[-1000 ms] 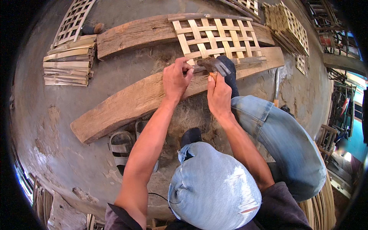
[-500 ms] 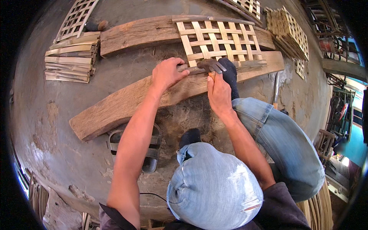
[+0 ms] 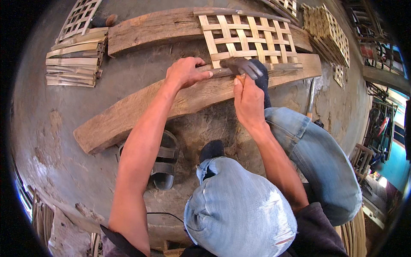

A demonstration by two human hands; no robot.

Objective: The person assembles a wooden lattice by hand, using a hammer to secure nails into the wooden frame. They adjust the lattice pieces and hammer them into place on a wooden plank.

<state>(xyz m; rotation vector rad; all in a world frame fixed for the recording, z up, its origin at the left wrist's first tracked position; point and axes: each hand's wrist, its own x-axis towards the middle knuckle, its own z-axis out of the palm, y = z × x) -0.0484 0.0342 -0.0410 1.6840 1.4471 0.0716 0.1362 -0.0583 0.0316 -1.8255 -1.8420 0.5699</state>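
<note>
My right hand [image 3: 249,99] is closed round the orange-brown handle of a claw hammer [image 3: 239,66], whose dark head lies over the near rail of a woven bamboo lattice panel [image 3: 257,40]. My left hand [image 3: 185,73] grips the left end of that rail [image 3: 282,67], thumb along the near side and fingers curled behind. The rail rests on a thick curved wooden beam [image 3: 141,109]; the panel's far rail lies on a second beam [image 3: 150,32]. Beside the hammer, my dark-socked foot [image 3: 261,77] presses against the panel's near edge. Whether a nail sits under the hammer head is hidden.
Split bamboo slats [image 3: 72,64] are piled at the far left under another lattice. A stack of lattice panels [image 3: 327,36] stands at the far right. A long blade-like tool [image 3: 311,98] lies right of the near beam. A sandal [image 3: 165,160] is on the floor by my left forearm.
The whole view has shifted slightly, with the beams and panel sitting higher now. The hammer stays at the near rail, and both hands keep their grips.
</note>
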